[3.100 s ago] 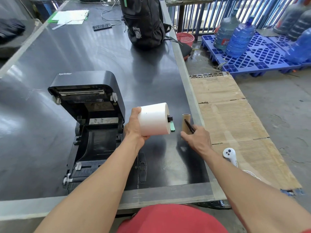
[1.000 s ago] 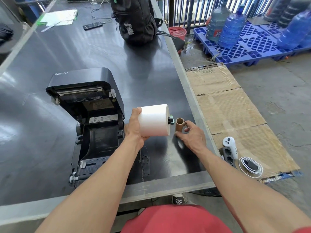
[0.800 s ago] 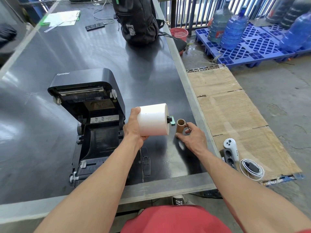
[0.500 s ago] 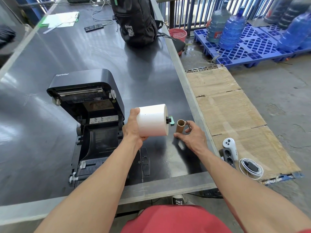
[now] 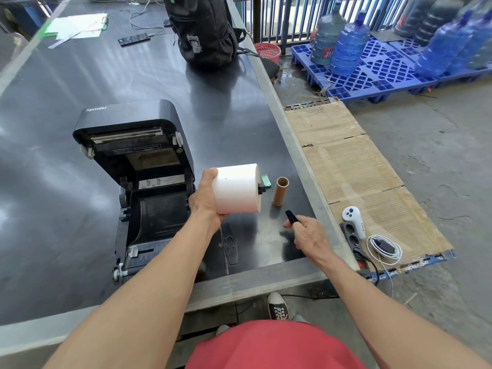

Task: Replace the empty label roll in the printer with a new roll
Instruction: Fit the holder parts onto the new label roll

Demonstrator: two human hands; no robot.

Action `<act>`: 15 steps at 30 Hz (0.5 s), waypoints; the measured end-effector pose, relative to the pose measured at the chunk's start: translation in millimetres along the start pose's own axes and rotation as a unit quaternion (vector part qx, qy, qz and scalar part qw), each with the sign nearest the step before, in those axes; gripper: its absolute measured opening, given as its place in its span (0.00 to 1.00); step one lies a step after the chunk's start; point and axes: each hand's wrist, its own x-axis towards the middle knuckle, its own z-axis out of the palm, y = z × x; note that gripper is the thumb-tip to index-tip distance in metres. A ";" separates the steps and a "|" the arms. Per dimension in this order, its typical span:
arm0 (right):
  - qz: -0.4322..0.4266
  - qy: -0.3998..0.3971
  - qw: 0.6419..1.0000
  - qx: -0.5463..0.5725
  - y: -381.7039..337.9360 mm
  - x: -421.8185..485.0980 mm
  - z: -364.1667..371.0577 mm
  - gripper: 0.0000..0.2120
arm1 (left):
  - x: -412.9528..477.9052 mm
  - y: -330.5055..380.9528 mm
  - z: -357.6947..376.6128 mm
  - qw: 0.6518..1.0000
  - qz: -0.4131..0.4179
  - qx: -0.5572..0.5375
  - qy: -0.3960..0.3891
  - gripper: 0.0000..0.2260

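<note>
Two hands share the work near the middle of the frame. The left hand [image 5: 206, 201] grasps the new roll [image 5: 235, 189] from its left end, fingers curled round the white paper and thumb on top. It holds the roll off the table [image 5: 66, 83] with its axis lying sideways. A black spindle stub [image 5: 262, 189] pokes out of the right end, so the roll seems already threaded and is held level, probably so the spindle does not slide out. The right hand [image 5: 308, 234], lower and further right, pinches a small black part [image 5: 291, 217] between thumb and curled fingers, its tip pointing up-left toward the roll's right end. I judge it to be a retaining piece for the spindle, though its shape is too small to tell. Just right of the roll the empty core [image 5: 280, 191] stands upright on the table, apart from both hands, set aside on end where it cannot roll off. The printer [image 5: 149, 182] sits at centre left with its lid tilted back and the bay bare, ready to take the roll, which hangs just beside its right wall. A flat black piece [image 5: 230, 243] lies on the table below the roll, and a green tab [image 5: 265, 179] shows behind the spindle end. The likely step in hand is fitting the part before lowering the roll into the bay
</note>
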 end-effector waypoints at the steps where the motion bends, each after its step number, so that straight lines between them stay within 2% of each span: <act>1: -0.003 -0.004 1.000 0.013 -4.4 -2.3 2.3 0.13 | -2.0 -0.5 -2.7 1.000 -0.002 0.002 -0.003 0.16; 5: -0.038 0.029 0.997 0.065 -32.4 -15.3 7.1 0.12 | -10.5 -4.1 -13.9 1.000 -0.009 0.006 -0.022 0.18; 9: -0.038 0.078 0.989 0.116 -57.2 -29.8 13.6 0.12 | -19.4 -7.7 -24.1 0.999 -0.011 0.008 -0.037 0.16; 15: -0.049 0.052 0.976 0.207 -85.3 -53.8 31.0 0.16 | -32.9 -12.6 -25.9 0.999 -0.014 0.005 -0.050 0.11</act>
